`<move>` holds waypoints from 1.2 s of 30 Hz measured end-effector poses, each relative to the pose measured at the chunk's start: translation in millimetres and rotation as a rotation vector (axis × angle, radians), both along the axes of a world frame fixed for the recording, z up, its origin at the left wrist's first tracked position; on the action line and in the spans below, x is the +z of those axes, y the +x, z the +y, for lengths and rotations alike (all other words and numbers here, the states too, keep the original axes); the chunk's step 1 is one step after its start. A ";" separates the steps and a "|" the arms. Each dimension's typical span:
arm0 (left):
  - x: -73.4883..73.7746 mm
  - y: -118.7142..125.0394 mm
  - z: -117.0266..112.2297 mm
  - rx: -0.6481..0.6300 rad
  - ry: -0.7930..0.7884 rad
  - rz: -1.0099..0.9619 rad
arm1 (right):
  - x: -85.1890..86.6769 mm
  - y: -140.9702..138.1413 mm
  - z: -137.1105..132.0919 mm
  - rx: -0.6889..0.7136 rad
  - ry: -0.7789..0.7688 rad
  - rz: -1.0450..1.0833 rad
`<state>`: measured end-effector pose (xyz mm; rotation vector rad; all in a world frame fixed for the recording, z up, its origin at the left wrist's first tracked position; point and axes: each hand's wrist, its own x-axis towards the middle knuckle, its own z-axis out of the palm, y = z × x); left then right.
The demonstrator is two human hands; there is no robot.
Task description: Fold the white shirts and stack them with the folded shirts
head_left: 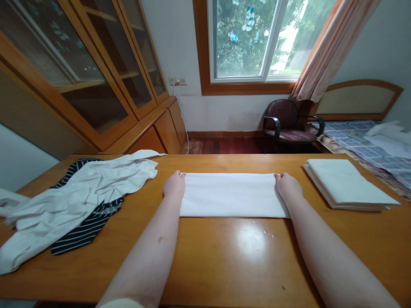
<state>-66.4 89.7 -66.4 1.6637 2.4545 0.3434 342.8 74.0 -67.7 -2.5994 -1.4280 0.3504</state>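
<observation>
A white cloth point(233, 196), folded into a long flat strip, lies across the middle of the wooden table point(218, 265). My left hand point(175, 184) grips its far left corner, fingers closed and partly hidden behind the wrist. At the far right corner, my right hand point(288, 186) pinches the same cloth. The strip is stretched straight between both hands, and its near edge rests along the tabletop.
To the left, a crumpled white cloth point(86, 184) lies over a black-and-white striped cloth point(83, 233). A stack of folded white cloth point(348, 184) sits at the right. Beyond the table are a wooden cabinet point(141, 124), an armchair point(285, 122) and a bed point(359, 137).
</observation>
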 end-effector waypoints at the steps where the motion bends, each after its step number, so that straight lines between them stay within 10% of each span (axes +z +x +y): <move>1: 0.8 -1.4 -0.2 0.005 -0.017 0.006 | 0.4 0.4 -0.7 -0.005 0.001 0.003; 8: 21.2 12.2 -17.7 -0.089 0.218 0.152 | 13.8 -11.3 -17.3 0.056 0.217 -0.134; 16: -1.8 103.8 -43.3 -0.869 0.185 0.192 | -0.2 -106.1 -38.9 0.990 0.372 -0.149; 36: -28.1 60.5 -13.5 -0.578 0.020 0.177 | -27.7 -65.2 -13.3 0.642 0.106 -0.158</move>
